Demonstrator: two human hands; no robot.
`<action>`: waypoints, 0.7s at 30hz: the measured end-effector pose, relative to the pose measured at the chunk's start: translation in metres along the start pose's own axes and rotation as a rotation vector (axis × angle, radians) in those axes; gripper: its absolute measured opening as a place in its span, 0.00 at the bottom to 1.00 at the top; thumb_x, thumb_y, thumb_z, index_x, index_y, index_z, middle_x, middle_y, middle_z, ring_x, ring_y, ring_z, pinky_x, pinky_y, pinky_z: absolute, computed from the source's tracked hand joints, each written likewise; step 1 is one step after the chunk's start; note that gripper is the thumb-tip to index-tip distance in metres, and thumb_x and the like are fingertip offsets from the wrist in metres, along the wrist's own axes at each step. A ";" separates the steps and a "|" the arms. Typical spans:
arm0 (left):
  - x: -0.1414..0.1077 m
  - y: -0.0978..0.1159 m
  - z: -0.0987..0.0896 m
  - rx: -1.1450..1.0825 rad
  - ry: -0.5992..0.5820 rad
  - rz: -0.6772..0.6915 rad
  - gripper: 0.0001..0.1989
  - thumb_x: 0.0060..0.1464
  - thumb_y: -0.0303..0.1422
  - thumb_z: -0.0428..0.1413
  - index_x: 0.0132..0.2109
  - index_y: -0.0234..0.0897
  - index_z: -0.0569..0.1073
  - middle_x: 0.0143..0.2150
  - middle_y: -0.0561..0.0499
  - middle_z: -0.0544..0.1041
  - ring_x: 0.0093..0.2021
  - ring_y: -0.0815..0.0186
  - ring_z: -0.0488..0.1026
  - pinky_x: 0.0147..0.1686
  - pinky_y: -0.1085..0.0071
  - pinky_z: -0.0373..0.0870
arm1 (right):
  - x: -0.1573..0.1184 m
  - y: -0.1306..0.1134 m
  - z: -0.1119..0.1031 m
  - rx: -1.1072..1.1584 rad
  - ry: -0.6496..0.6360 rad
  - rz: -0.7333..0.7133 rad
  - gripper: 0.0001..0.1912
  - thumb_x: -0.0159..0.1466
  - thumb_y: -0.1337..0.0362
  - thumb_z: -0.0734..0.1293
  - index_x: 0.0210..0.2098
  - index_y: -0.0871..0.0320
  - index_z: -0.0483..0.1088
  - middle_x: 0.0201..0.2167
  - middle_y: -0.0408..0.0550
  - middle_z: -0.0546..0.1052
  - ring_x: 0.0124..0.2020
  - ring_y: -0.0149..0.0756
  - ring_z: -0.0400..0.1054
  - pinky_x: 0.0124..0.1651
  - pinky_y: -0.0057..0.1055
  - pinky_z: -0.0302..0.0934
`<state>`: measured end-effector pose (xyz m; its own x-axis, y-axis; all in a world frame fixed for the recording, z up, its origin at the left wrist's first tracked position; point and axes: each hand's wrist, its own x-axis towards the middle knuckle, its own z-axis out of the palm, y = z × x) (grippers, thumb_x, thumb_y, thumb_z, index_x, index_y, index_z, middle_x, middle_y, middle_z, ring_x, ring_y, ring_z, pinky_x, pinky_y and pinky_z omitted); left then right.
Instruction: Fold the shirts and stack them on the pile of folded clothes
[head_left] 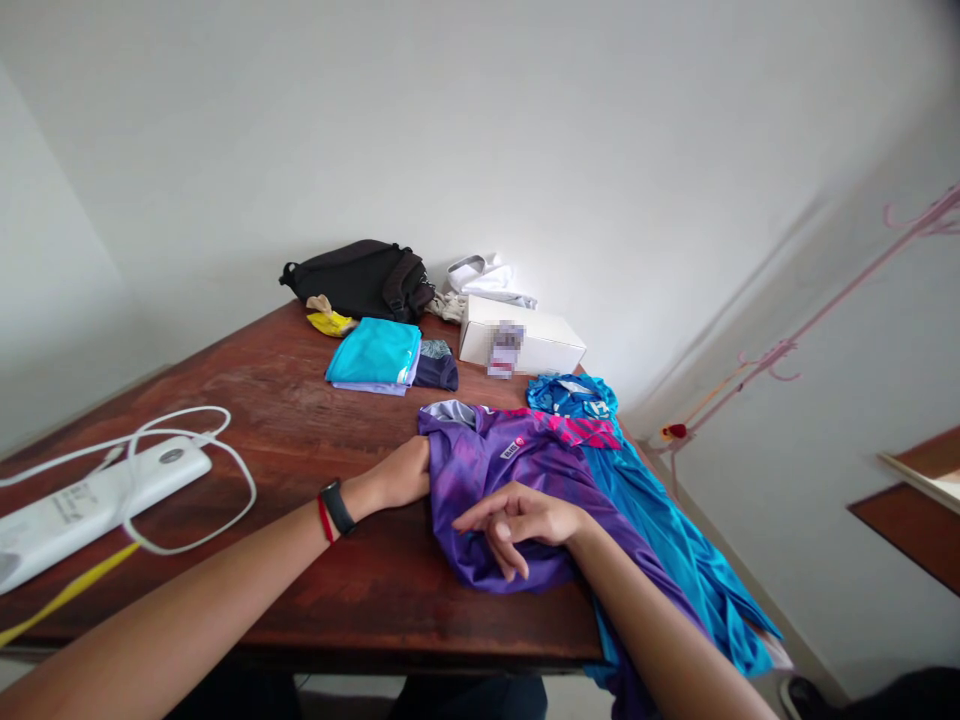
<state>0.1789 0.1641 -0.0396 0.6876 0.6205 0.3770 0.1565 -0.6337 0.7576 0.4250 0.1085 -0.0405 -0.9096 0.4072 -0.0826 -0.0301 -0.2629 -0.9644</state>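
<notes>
A purple jersey (480,490) with pink-red patterned trim and a small white label lies spread at the table's right side, its lower part hanging over the front edge. My left hand (401,475), with a dark band on its wrist, reaches in at the jersey's left edge. Cloth covers its fingers, so their grip is hidden. Over the middle of the jersey is my right hand (529,522), open, index finger stretched out and the others loosely bent, holding nothing. Blue garments (660,530) lie beside and partly beneath the purple one, also draping off the table.
Folded turquoise cloth (375,350) rests on the wooden table (315,400) near dark folded fabric (436,370). Behind are a black bag (352,280), yellow item (328,322) and white box (551,340). A white power strip (105,510) with cables occupies the left; a pink rack (825,320) stands right.
</notes>
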 end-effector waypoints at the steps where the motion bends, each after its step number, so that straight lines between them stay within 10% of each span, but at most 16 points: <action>1: 0.000 0.000 0.000 0.004 0.001 0.000 0.12 0.61 0.29 0.56 0.49 0.38 0.81 0.50 0.48 0.83 0.47 0.58 0.79 0.53 0.64 0.72 | -0.001 0.001 -0.001 0.015 -0.047 0.051 0.32 0.66 0.51 0.72 0.62 0.65 0.70 0.18 0.41 0.77 0.20 0.32 0.73 0.33 0.30 0.70; 10: -0.001 -0.002 0.001 0.020 -0.009 -0.003 0.12 0.58 0.27 0.56 0.46 0.38 0.81 0.47 0.48 0.84 0.46 0.58 0.79 0.52 0.63 0.74 | 0.004 -0.002 0.006 -0.091 -0.058 0.262 0.29 0.67 0.47 0.70 0.51 0.69 0.77 0.11 0.37 0.70 0.15 0.31 0.69 0.27 0.26 0.67; 21: 0.000 0.005 0.000 -0.026 0.011 0.030 0.12 0.59 0.27 0.55 0.47 0.37 0.81 0.46 0.49 0.84 0.44 0.59 0.79 0.50 0.65 0.74 | 0.006 0.010 -0.001 -0.109 0.004 0.170 0.30 0.67 0.45 0.69 0.51 0.68 0.77 0.10 0.34 0.66 0.15 0.31 0.68 0.29 0.28 0.67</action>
<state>0.1797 0.1603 -0.0358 0.6840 0.6064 0.4055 0.1169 -0.6398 0.7596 0.4200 0.1090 -0.0507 -0.8959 0.3688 -0.2475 0.1690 -0.2322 -0.9579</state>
